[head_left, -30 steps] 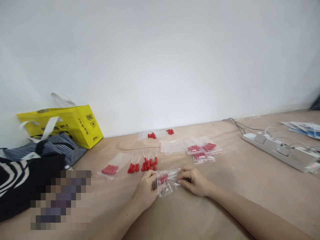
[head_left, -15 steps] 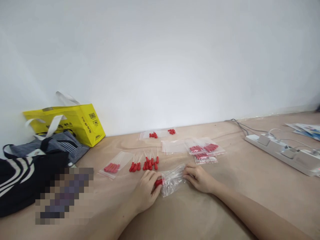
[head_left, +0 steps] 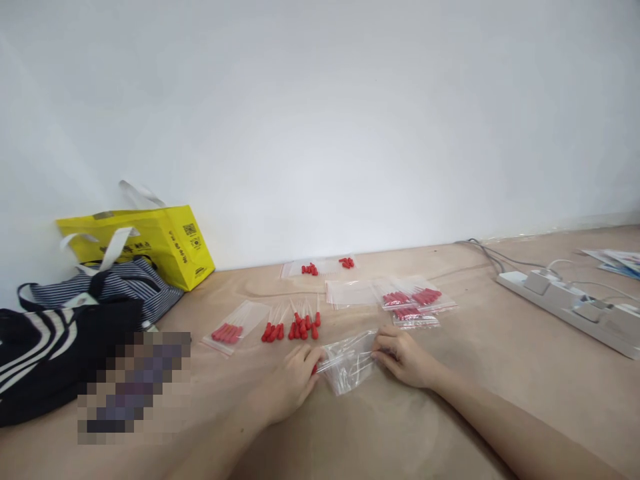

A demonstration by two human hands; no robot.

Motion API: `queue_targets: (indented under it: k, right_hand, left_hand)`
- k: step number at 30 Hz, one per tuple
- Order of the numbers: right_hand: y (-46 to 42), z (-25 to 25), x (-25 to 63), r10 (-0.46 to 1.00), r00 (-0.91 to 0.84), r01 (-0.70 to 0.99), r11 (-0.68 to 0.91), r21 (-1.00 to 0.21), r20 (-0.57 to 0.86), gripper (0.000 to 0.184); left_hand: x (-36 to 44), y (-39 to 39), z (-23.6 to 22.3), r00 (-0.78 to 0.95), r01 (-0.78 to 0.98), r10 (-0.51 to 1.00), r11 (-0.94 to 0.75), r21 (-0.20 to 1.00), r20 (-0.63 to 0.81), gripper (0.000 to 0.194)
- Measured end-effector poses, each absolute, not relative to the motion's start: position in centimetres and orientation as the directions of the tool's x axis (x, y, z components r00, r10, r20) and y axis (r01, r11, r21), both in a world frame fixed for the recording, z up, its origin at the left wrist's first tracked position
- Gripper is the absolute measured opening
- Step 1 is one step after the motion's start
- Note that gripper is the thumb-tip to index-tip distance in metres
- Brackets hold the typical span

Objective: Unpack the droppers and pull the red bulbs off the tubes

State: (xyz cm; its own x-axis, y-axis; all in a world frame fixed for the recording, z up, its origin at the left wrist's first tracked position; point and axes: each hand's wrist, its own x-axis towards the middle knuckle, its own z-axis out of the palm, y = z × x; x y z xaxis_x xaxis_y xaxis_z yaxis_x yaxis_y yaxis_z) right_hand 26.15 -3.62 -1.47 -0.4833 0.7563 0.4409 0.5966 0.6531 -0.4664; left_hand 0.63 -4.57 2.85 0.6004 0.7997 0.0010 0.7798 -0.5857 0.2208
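Note:
My left hand is closed around the red bulbs of a few glass droppers. Their clear stems reach into a transparent zip bag. Between thumb and fingers, my right hand pinches the bag's right side. Most of the bulbs are hidden by my left fingers. Just beyond the left hand lie loose red-bulbed droppers in two small groups. Farther left is a filled bag of droppers. Several filled bags overlap beyond my right hand, beside flat plastic bags.
More red droppers lie on plastic near the wall. A yellow bag, a striped bag and a black cloth item stand at left. At right is a white power strip with cables; papers lie behind it.
The droppers' stems sit at a slant in the bag now, and my left fingers cover more of the red bulbs. The whole view has shifted slightly.

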Motion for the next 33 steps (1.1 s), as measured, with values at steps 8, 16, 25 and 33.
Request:
queue_targets:
  k: [8, 16, 25, 33]
  right_hand:
    - [-3.0, -1.8, 27.1, 0.784, -0.45, 0.637, 0.617, -0.461, 0.428, 0.015]
    - [-3.0, -2.0, 26.8, 0.785, -0.461, 0.612, 0.618, -0.493, 0.413, 0.019]
    - [-3.1, -1.8, 26.8, 0.786, -0.462, 0.62, 0.618, -0.484, 0.412, 0.019]
    - [-3.1, -1.7, 26.9, 0.789, -0.458, 0.618, 0.614, -0.491, 0.409, 0.018]
  left_hand:
    - [-3.5, -5.3, 3.8, 0.488, 0.836, 0.873, -0.46, 0.3, -0.022, 0.029]
    - [-4.2, 0.7, 6.1, -0.036, 0.993, 0.987, 0.019, 0.113, 0.155, 0.043]
    - [0.0, 4.4, 4.7, -0.03, 0.996, 1.0, 0.03, 0.088, 0.003, 0.026]
    - [-0.4, 4.4, 4.8, 0.006, 0.995, 0.997, -0.014, 0.102, 0.08, 0.034]
